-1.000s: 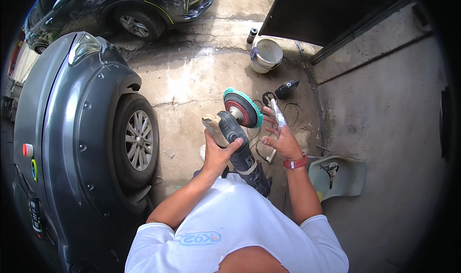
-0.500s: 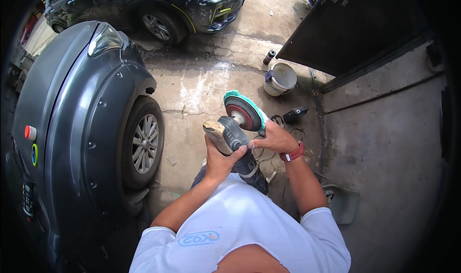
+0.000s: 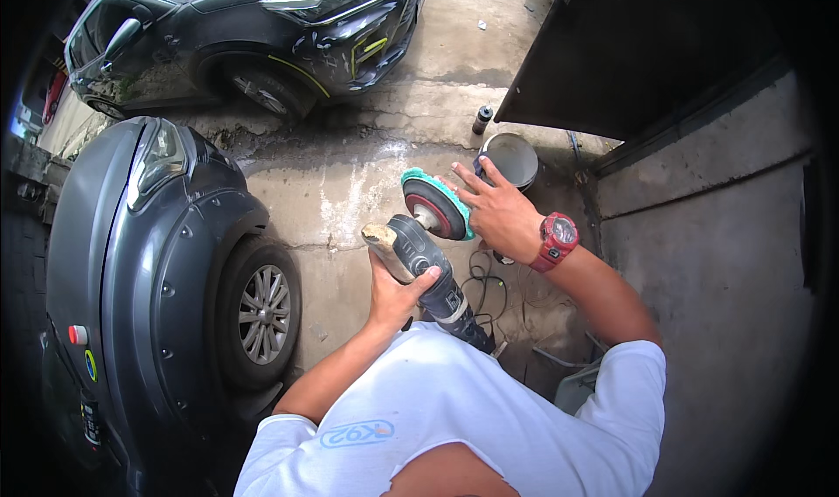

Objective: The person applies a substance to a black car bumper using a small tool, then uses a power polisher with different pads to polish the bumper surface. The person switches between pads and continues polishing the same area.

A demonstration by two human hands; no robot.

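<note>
One polisher [image 3: 426, 268] before the white shirt [image 3: 446, 379], long axis lower right to upper left, one turquoise pad [image 3: 448, 209] facing upper right, left hand [image 3: 393, 293] clamped on polisher, right hand [image 3: 505, 215] spread at pad, two cars [image 3: 122, 252], one bucket [image 3: 517, 158].

- A concrete floor [image 3: 301, 204], cracked and stained, carried everything, with a whitish patch [image 3: 358, 191] spread across its middle.
- A pale bucket [image 3: 517, 158] stood on it, a dark cylindrical bottle [image 3: 482, 120] upright just beside.
- Black cable [image 3: 504, 294] lay there in loose loops.
- The nearer car's front wheel [image 3: 264, 314] and the farther car's front wheel [image 3: 262, 95] rested on it.
</note>
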